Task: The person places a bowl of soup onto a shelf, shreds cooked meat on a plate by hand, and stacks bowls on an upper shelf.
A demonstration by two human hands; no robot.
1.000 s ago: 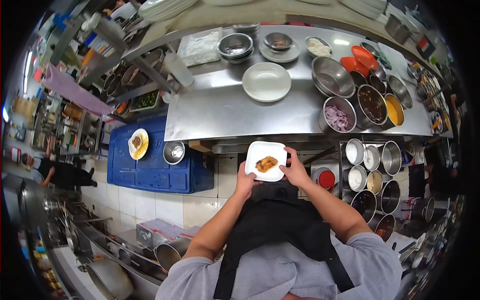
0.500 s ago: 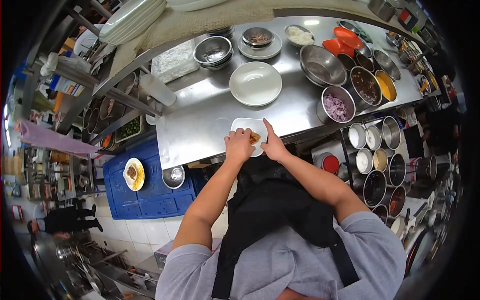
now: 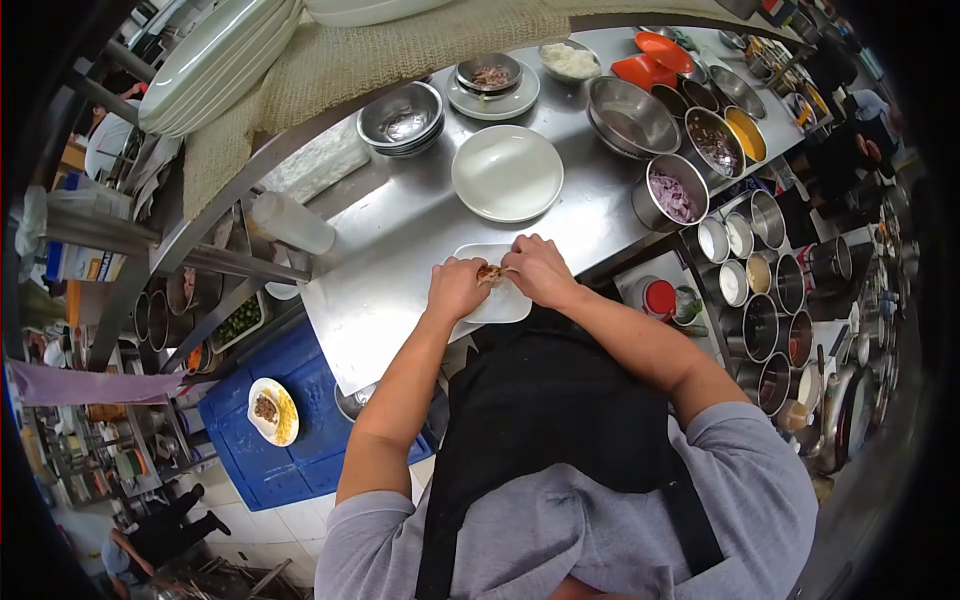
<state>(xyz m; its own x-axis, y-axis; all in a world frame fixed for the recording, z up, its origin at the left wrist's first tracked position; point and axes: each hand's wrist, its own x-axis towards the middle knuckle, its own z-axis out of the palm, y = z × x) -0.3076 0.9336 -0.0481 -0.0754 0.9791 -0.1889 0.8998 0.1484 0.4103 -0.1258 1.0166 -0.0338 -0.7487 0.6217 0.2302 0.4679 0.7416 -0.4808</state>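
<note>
A small white dish (image 3: 505,309) stands at the front edge of the steel counter. Above it, my left hand (image 3: 457,290) and my right hand (image 3: 541,270) meet with bent fingers around a small reddish-brown piece of food (image 3: 489,273), paler on its lower side. Fingers of both hands pinch it from either side and cover part of it, so its exact kind is unclear. Just beyond my hands sits a larger round white plate (image 3: 507,173) with nothing on it.
A steel pot of chopped purple onion (image 3: 674,196) is at the right, near large steel bowls (image 3: 633,117). Stacked metal bowls (image 3: 400,118) and a squeeze bottle (image 3: 292,222) stand left. A plate with food (image 3: 283,424) rests on a blue lid (image 3: 235,465). A shelf edge (image 3: 213,225) overhangs the left.
My right hand has let go of the dish's right edge and moved to the food, now pinching it with my left hand. The food is raised above the dish. The view has shifted.
</note>
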